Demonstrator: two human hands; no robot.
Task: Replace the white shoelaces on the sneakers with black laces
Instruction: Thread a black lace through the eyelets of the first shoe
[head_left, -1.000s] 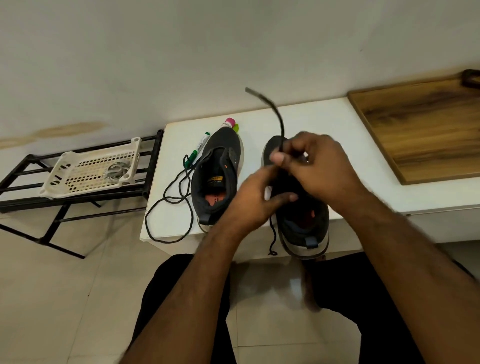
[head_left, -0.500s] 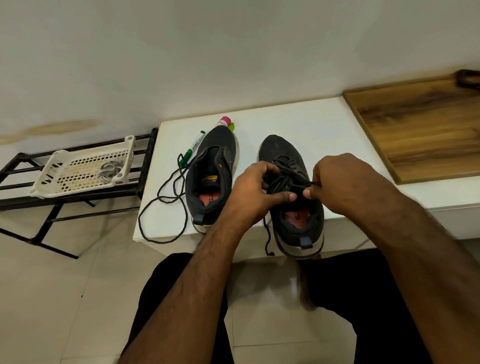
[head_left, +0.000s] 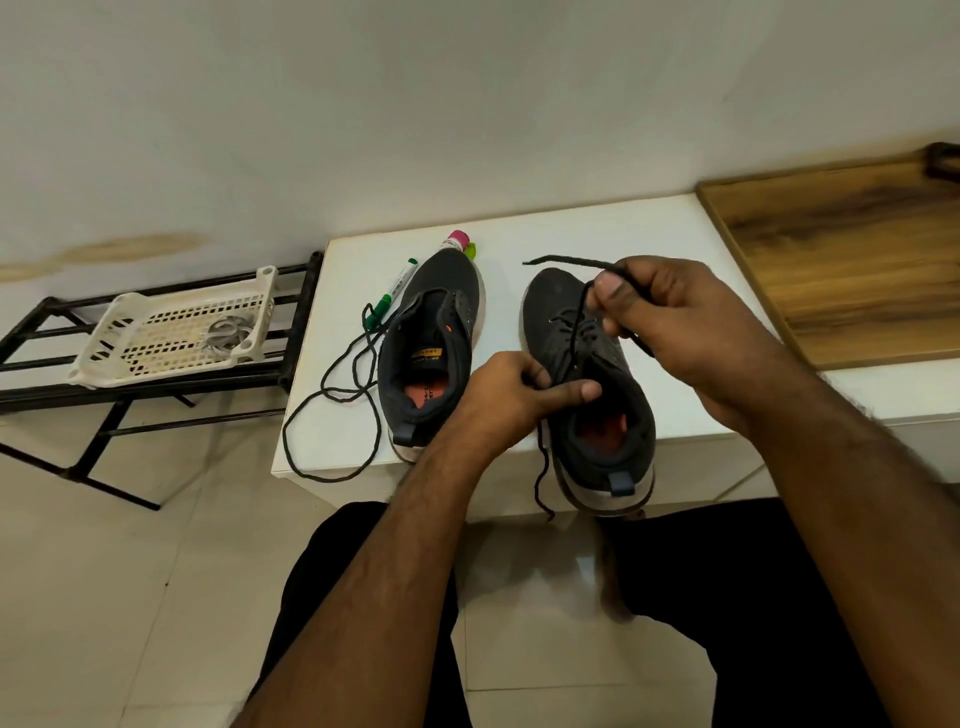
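Observation:
Two dark grey sneakers stand on the white table (head_left: 649, 228). The right sneaker (head_left: 597, 395) is partly laced with a black lace (head_left: 574, 322). My right hand (head_left: 675, 322) pinches that lace above the shoe's toe, and the lace's tip sticks out to the left. My left hand (head_left: 514, 395) grips the right sneaker's left collar, thumb laid across the opening. The lace's other end (head_left: 540, 478) hangs over the table's front edge. The left sneaker (head_left: 431, 353) has no lace. A loose black lace (head_left: 332, 410) lies on the table left of it.
A green marker (head_left: 392, 296) and a pink-capped bottle (head_left: 456, 241) lie behind the left sneaker. A wooden board (head_left: 841, 260) covers the table's right side. A white plastic basket (head_left: 176, 332) holding pale laces sits on a black metal rack (head_left: 47, 389) at left.
My right hand has risen from the shoe's eyelets toward the toe, pulling the black lace up and out. My left hand has stayed on the shoe's collar.

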